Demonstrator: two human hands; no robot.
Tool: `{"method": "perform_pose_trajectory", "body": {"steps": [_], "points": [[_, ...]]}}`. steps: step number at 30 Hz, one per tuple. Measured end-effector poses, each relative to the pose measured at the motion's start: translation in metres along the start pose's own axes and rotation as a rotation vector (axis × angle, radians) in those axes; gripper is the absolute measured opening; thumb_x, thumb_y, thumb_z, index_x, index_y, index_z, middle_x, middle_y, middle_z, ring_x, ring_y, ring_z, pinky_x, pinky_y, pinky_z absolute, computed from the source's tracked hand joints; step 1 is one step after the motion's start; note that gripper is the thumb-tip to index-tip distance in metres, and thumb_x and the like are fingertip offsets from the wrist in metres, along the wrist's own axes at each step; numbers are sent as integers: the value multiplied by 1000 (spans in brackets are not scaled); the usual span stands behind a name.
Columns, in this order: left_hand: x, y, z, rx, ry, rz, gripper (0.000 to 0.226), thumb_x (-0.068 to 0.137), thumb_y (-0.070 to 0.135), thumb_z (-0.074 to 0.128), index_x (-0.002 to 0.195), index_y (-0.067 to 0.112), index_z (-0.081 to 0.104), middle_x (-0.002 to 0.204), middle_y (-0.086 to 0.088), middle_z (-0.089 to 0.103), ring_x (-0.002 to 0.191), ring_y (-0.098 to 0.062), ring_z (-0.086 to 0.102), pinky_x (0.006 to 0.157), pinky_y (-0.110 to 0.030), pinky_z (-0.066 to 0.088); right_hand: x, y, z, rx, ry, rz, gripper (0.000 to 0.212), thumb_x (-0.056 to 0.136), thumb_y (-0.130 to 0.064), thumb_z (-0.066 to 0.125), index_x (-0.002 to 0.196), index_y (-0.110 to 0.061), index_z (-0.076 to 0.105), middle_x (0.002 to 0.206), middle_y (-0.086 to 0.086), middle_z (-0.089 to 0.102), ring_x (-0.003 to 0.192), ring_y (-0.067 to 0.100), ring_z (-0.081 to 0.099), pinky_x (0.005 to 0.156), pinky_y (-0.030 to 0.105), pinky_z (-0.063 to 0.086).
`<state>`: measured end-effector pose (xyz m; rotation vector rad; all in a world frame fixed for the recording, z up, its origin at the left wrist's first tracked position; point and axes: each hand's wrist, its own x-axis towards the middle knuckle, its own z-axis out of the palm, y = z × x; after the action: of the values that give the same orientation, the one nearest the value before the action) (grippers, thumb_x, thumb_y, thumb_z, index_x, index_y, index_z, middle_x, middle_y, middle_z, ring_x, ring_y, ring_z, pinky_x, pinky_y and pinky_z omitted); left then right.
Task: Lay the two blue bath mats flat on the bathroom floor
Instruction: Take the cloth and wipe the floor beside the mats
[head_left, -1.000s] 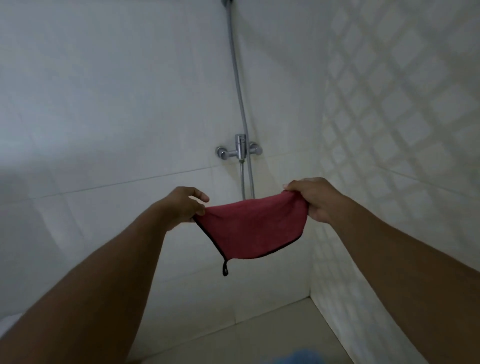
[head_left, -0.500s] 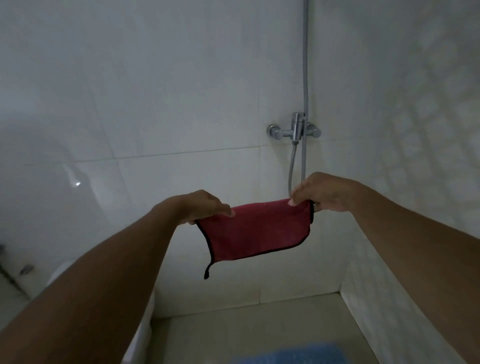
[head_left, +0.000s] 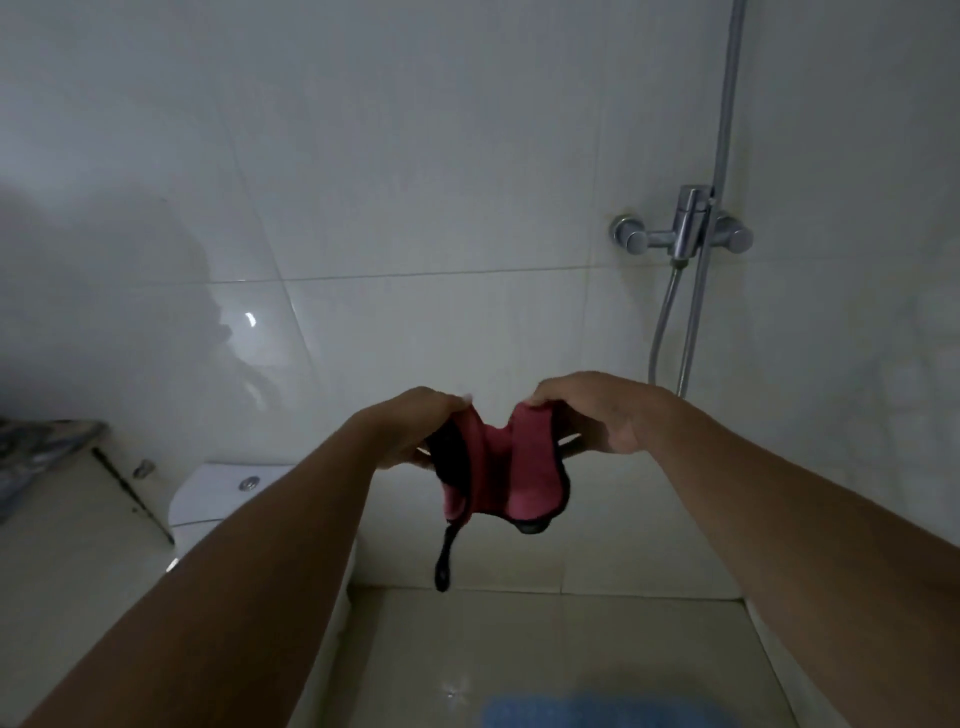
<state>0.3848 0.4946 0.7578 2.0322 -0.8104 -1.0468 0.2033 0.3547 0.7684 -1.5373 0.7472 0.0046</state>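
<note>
A small red cloth (head_left: 511, 478) with black trim and a dangling black loop hangs in the air between my hands, bunched and sagging in the middle. My left hand (head_left: 421, 434) pinches its left top edge. My right hand (head_left: 592, 415) grips its right top edge. The two hands are close together, in front of the white tiled wall. At the bottom edge of the view, part of one blue bath mat (head_left: 608, 709) lies on the beige floor, below my hands. I see no second mat.
A white toilet cistern (head_left: 218, 493) with a chrome flush button stands at the lower left, partly behind my left forearm. A chrome shower mixer (head_left: 683, 234) with hose and riser pipe is on the wall at the upper right. A ledge with dark clutter (head_left: 41, 452) is at far left.
My hands have come together, so the stretched red cloth now sags folded between them. The view has swung left and down, bringing in the toilet and more of the blue mat.
</note>
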Motion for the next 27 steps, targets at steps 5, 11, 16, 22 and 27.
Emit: {"method": "perform_pose_trajectory", "body": {"steps": [5,11,16,22,27], "points": [[4,9,17,-298,-196,16,33,89,31,59,116,13,65,119,-15,71,112,-33,67,92,-46,56,18,-11,-7,29,-45,-71,32,86,2,50,102,0,77,103,15,76,96,27,72,90,40,58],[23,16,34,-152,-41,68,37,91,11,71,128,13,64,117,-11,73,113,-29,67,97,-45,56,34,-9,-39,-70,-178,-63,45,89,16,47,110,-11,78,112,8,76,111,22,68,94,38,56],[30,20,48,-201,-36,71,31,92,-1,51,117,9,66,99,-11,71,96,-28,69,87,-41,58,56,16,-71,-139,-41,-81,32,95,-10,60,124,-21,67,130,3,61,128,23,53,104,45,46],[32,18,60,-256,-9,-11,40,89,4,50,124,11,67,113,-14,65,101,-31,66,83,-40,58,73,62,-76,-42,-297,21,40,91,-24,70,130,-15,65,134,5,66,126,23,60,112,44,42],[34,-16,69,-449,73,-133,35,91,32,60,119,10,62,119,-13,66,105,-33,69,93,-48,58,88,77,-62,-7,-108,-131,38,93,-21,70,129,-12,62,125,12,69,111,26,68,95,36,56]]}}
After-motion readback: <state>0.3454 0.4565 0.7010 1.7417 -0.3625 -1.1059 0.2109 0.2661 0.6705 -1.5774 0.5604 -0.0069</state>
